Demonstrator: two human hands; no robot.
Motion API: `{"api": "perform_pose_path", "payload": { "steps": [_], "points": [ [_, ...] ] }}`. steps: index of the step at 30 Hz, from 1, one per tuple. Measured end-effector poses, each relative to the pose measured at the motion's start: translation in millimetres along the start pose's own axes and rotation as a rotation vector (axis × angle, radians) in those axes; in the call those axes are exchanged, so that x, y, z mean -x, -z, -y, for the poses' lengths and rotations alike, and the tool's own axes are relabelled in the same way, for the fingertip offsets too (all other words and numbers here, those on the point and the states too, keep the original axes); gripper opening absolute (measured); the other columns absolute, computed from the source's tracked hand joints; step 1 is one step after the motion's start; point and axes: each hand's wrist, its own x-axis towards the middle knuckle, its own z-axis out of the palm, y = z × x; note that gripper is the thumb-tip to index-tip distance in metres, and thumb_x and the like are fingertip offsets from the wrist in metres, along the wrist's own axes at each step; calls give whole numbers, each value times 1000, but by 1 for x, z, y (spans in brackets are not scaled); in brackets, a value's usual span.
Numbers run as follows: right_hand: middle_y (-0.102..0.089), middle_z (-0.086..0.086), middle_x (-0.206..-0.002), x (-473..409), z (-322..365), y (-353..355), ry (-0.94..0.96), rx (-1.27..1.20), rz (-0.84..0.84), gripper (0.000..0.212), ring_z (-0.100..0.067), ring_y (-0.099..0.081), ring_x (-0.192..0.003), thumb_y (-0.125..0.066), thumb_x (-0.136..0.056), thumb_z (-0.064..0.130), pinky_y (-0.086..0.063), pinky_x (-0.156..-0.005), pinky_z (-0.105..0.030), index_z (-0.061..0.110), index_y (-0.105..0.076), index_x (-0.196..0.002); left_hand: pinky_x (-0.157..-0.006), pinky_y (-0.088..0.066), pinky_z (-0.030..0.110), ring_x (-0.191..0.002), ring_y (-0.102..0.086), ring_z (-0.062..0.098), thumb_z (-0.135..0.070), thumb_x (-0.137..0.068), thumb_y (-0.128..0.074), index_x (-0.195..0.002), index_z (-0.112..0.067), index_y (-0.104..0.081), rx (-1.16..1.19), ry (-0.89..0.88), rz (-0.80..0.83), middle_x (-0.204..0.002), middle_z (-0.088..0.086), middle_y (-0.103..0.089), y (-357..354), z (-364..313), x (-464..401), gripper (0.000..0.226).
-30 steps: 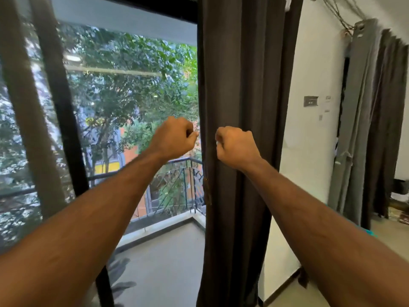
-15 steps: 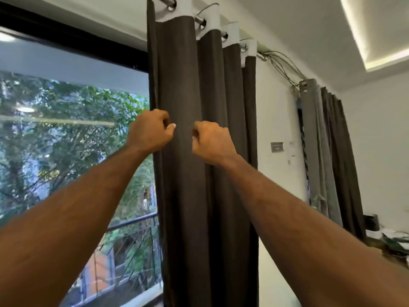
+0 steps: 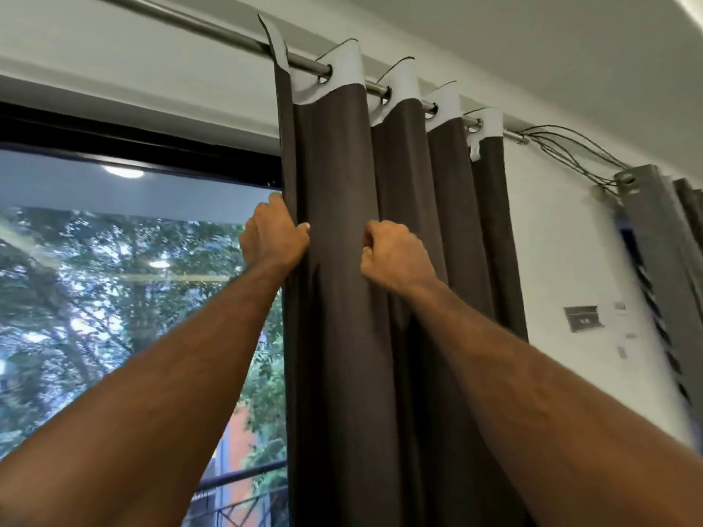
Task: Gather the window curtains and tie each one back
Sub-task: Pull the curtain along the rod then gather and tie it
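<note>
Fingers (image 3: 283, 213) of our left hand (image 3: 273, 241) wrap round the curtain's (image 3: 342, 260) leading edge, thumb on the room side, the rest hidden behind the cloth. Our right hand (image 3: 395, 258) is clenched on a fold just beside it, knuckles toward us, with a pinch of fabric caught between thumb and curled fingers. Both forearms reach up from the lower corners, and the two hands sit level with each other, one flat panel of cloth between them.

We see the curtain hanging from the rod (image 3: 213, 34) by metal eyelets set in a white header band (image 3: 344, 76). It is dark brown and bunched into several vertical folds toward the rod's right end, covering the right edge of the window (image 3: 125, 298). Its leftmost tab stands up past the rod, tilted.

Left of the curtain the glass is uncovered, showing trees and, low down, a railing (image 3: 236, 484). A ceiling light is mirrored near the window's top edge.

Thin cables (image 3: 563, 146) fan out from the rod's right end across the white wall (image 3: 563, 241). Further right hangs a second curtain (image 3: 654, 241), grey, blurred at the right edge of our view. A small grey plate (image 3: 583, 318) is fixed to the wall between the two curtains.
</note>
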Motion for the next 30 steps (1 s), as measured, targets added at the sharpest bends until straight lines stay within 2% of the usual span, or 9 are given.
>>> {"api": "perform_pose_path", "payload": {
  "steps": [6, 8, 11, 13, 17, 21, 24, 27, 30],
  "points": [
    [-53, -9, -132, -40, -22, -28, -101, -221, -119, 60, -32, -56, -120, -68, -91, 49, -50, -99, -54, 16, -46, -136, -82, -50, 47, -105, -61, 45, -36, -93, -63, -105, -9, -65, 7, 63, -228, -107, 23, -68, -23, -18, -29, 30],
    [-53, -10, -135, -50, -26, -37, -150, -353, -149, 66, -33, -54, -124, -68, -90, 51, -48, -100, -54, 18, -41, -139, -78, -48, 45, -102, -61, 45, -34, -95, -61, -100, -9, -68, 10, 39, -264, -101, 23, -68, -27, -22, -34, 27],
    [-57, -11, -137, -63, -28, -46, -181, -530, -161, 65, -32, -56, -126, -63, -95, 49, -48, -103, -53, 17, -38, -145, -76, -47, 43, -96, -61, 44, -27, -95, -61, -96, -10, -70, -43, -15, -296, -95, 20, -69, -24, -13, -38, 20],
    [-61, -11, -135, -69, -28, -49, -167, -597, -160, 56, -30, -59, -123, -63, -99, 37, -49, -104, -46, 15, -43, -146, -76, -50, 43, -91, -63, 44, -24, -93, -62, -94, -9, -71, -84, -2, -329, -91, 21, -69, -15, 6, -42, 17],
    [-68, -10, -123, -78, -14, -57, -109, -651, -159, 29, -30, -64, -113, -62, -99, 18, -53, -99, -38, 12, -62, -127, -81, -51, 46, -96, -62, 48, -20, -90, -65, -92, -6, -72, -146, 124, -371, -95, 28, -69, 28, 58, -61, 16],
    [-71, -9, -116, -83, 24, -58, 19, -736, -131, 35, -25, -65, -109, -69, -94, 18, -44, -87, -18, 11, -66, -128, -88, -53, 49, -99, -63, 47, -18, -89, -68, -92, -4, -74, -145, 221, -418, -95, 30, -69, 75, 111, -78, 16],
    [-69, -9, -121, -85, 48, -64, -20, -769, -140, 40, -25, -62, -116, -69, -92, 18, -46, -98, -25, 13, -64, -131, -83, -55, 46, -87, -69, 40, -20, -87, -72, -83, -5, -75, -59, 129, -391, -82, 24, -73, 83, 133, -81, 17],
    [-70, -9, -116, -95, 61, -62, -198, -829, -222, 38, -27, -60, -115, -71, -88, 25, -41, -90, -24, 16, -64, -124, -70, -53, 38, -70, -70, 30, -22, -86, -75, -74, -7, -75, 6, 3, -319, -66, 12, -71, 76, 128, -81, 19],
    [-64, -11, -126, -105, 65, -55, -290, -814, -266, 60, -31, -58, -120, -76, -84, 41, -45, -97, -35, 15, -54, -132, -58, -44, 30, -56, -58, 16, -25, -86, -76, -63, -13, -66, 84, -86, -294, -56, -1, -62, 72, 114, -85, 28]
  ]
}}
